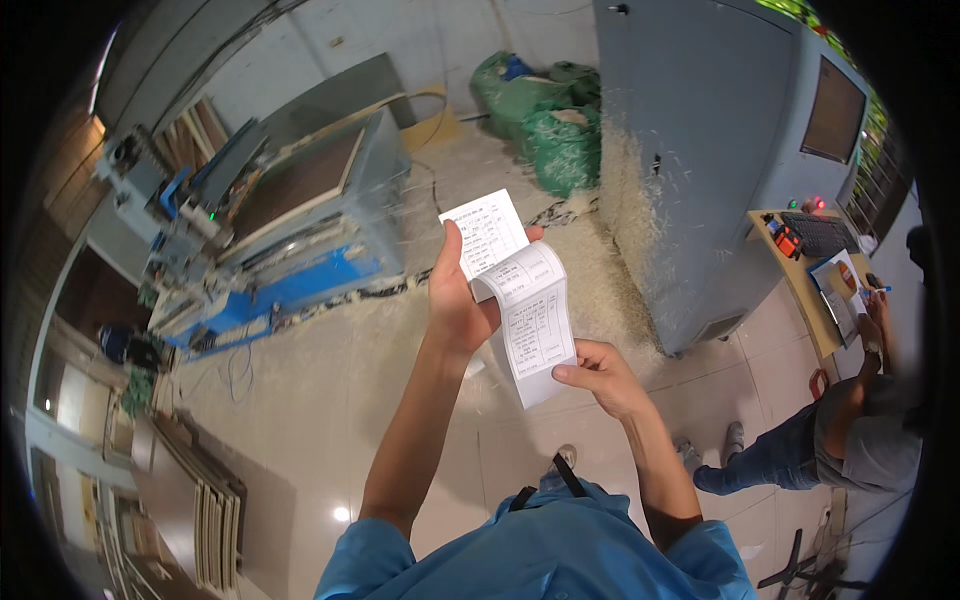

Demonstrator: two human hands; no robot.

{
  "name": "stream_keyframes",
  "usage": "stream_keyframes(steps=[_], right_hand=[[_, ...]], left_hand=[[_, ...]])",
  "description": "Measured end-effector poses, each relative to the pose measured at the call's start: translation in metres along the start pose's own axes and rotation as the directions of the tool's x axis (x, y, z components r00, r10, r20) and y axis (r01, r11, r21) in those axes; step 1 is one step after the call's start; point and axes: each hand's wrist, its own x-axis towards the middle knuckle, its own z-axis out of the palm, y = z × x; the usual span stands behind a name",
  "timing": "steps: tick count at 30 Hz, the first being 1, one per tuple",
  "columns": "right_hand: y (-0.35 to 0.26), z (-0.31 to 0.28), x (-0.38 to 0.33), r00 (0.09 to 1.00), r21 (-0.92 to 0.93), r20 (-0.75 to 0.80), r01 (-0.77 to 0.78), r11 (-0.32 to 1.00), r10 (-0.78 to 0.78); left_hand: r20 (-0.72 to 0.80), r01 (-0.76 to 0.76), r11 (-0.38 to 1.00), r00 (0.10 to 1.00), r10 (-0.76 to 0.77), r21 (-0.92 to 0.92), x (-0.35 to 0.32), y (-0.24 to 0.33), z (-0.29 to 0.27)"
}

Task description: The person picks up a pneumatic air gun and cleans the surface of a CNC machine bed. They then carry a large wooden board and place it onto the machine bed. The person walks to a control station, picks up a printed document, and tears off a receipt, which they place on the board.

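A long white strip of printed labels [535, 325] hangs between my two hands, curling over in its middle. My left hand [462, 300] is closed round the strip's upper part, thumb along its left edge and a fingertip showing at the right. Lower down, my right hand [600, 378] pinches the strip's bottom right edge between thumb and fingers. Small tables of text are printed on each label. The left hand's other fingers are hidden behind the paper.
At the left stands a blue-grey cutting machine [370, 200]. Stacked boards [195, 500] lean below it. Green sacks [560, 145] lie at the back beside a tall grey cabinet [690, 130], with shavings [610, 270] on the floor. Right, a co-worker [850, 430] writes at a small desk [800, 290].
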Motion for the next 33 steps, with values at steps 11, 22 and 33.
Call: stream_keyframes(steps=[11,22,33], right_hand=[[0.052,0.105,-0.099,0.967,-0.076,0.232,-0.091,0.993,0.106],[0.038,0.161,-0.114,0.961,0.060,0.273,0.041,0.997,-0.055],[0.038,0.163,-0.133,0.981,-0.025,0.188,0.044,0.999,-0.038]], left_hand=[[-0.146,-0.107,0.994,0.984,0.100,-0.038,-0.186,0.041,0.023],[-0.177,-0.157,0.987,0.971,0.162,0.043,-0.236,0.052,0.038],[-0.046,-0.111,0.978,0.993,0.105,-0.174,-0.233,0.046,0.027]])
